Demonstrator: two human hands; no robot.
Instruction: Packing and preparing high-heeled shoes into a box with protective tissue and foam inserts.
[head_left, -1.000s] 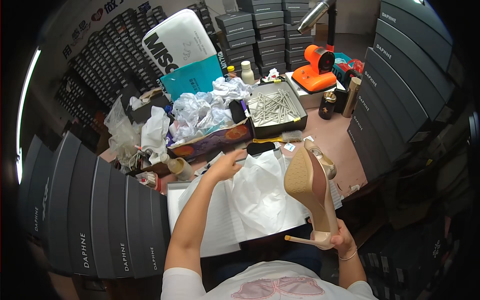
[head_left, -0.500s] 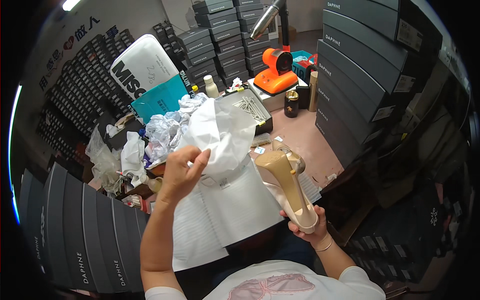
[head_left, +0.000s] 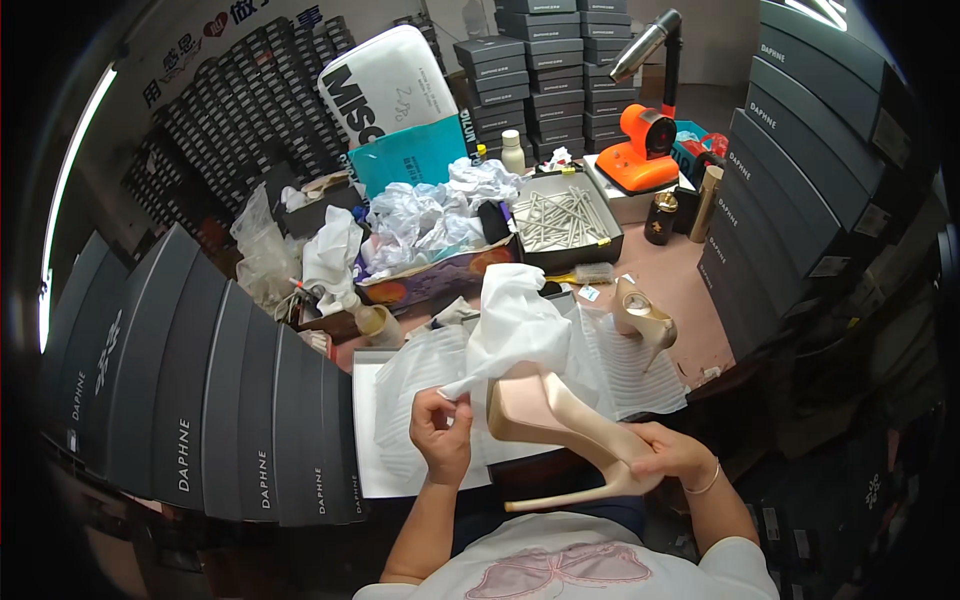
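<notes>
My right hand (head_left: 678, 456) grips a beige high-heeled shoe (head_left: 590, 435) by its heel end. The shoe lies sideways in the air, toe toward the left, with its thin heel running left below it. My left hand (head_left: 440, 437) pinches a corner of white tissue paper (head_left: 518, 325), which hangs crumpled just beyond the shoe's toe. Beneath both is an open shoe box (head_left: 368, 430) with a white inside, lined with white foam wrap (head_left: 415, 385). A second beige high-heeled shoe (head_left: 648, 325) rests on the wrap at the right, beyond my right hand.
Dark shoe boxes (head_left: 235, 400) stand in a row at the left, and a tall stack (head_left: 790, 190) rises at the right. Behind are a carton of crumpled paper (head_left: 430, 230), a tray of white sticks (head_left: 570, 215), a brush (head_left: 590, 274) and an orange device (head_left: 640, 160).
The shoe in my right hand has turned from upright, sole showing, to sideways with its toe leftward. My left hand has come lower with the tissue paper. The view has swung left.
</notes>
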